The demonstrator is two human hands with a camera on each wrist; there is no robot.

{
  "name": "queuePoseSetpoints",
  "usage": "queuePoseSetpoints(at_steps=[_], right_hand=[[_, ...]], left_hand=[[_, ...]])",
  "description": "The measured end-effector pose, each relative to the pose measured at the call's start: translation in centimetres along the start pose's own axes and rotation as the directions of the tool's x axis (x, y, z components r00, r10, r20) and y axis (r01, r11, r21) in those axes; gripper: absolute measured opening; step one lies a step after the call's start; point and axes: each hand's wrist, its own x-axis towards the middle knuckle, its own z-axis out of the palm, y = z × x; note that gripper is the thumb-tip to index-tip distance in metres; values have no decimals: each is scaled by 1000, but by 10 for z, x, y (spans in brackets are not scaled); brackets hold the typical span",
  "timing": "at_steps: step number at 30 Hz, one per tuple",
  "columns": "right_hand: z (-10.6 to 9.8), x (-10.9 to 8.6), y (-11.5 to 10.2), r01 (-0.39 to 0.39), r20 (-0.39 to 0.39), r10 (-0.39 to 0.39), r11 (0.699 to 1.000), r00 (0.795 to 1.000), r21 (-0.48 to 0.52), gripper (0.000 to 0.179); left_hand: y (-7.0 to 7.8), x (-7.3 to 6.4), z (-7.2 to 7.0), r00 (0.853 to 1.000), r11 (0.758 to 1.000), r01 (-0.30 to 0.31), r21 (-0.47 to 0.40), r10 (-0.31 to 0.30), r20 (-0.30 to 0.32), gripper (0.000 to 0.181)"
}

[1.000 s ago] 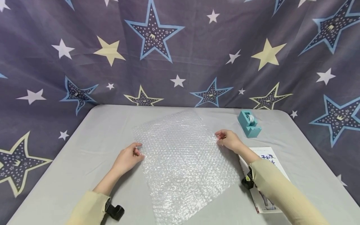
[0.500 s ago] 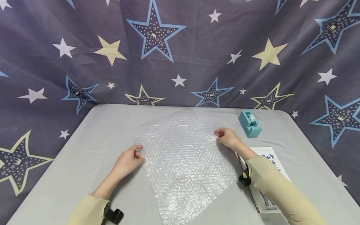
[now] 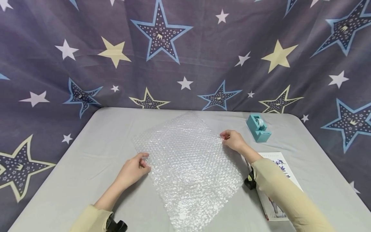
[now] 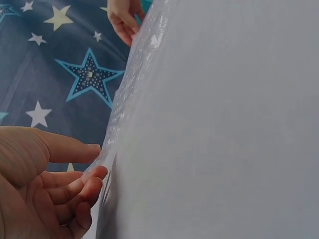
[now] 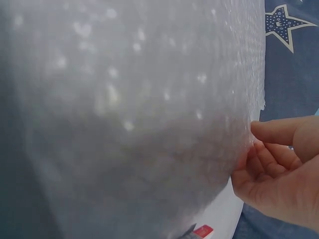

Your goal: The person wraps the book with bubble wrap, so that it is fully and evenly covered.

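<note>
A clear sheet of bubble wrap [image 3: 188,167] lies turned at an angle over the middle of the table. At its left edge my left hand [image 3: 132,170] pinches the film between thumb and fingers. The left wrist view shows that left hand [image 4: 55,184] with the thin edge at its fingertips. Across the sheet, my right hand [image 3: 233,140] pinches the right edge. In the right wrist view, thumb and fingers of the right hand [image 5: 279,164] hold the wrap's margin, and the bubbled surface [image 5: 134,99] fills most of that picture.
A white book [image 3: 275,206] with printed lettering lies under the right forearm, partly hidden by the sleeve. Behind it stands a teal tape dispenser [image 3: 258,129] with a roll in it. A dark star-patterned cloth [image 3: 191,38] hangs behind the grey-covered table [image 3: 87,154].
The bubble wrap has turned slightly, its far corner shifting left and its near corner right. My right hand has moved slightly away and left; my left hand has come slightly nearer and right.
</note>
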Motion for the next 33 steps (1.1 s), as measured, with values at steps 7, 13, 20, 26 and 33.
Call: queuePoseSetpoints(at_steps=[7,13,20,26,33], right_hand=[[2,3,0,-15,1,15,999,1000,35,32],[4,3,2,-8,8,8,999,1000,32,30],[6,6,-1,-6,-1,6,1000,1000,22,30],[9,8,-3,0,-3,0,1000,1000,13,29],[10,7,-2,1,-2,-1,1000,1000,14,27]], left_hand=[[2,-2,1,1000,1000,9,-19,-9,9,50],[0,-3,0,1000,1000,10,-19,-9,9,50],[0,-5,-4,1000,1000,12,-11,-11,17,52],[-3,-7,-5,998,1000,18,-8,-17,58,54],[-3,-5,-6,995,1000,11,-6,-10,95,54]])
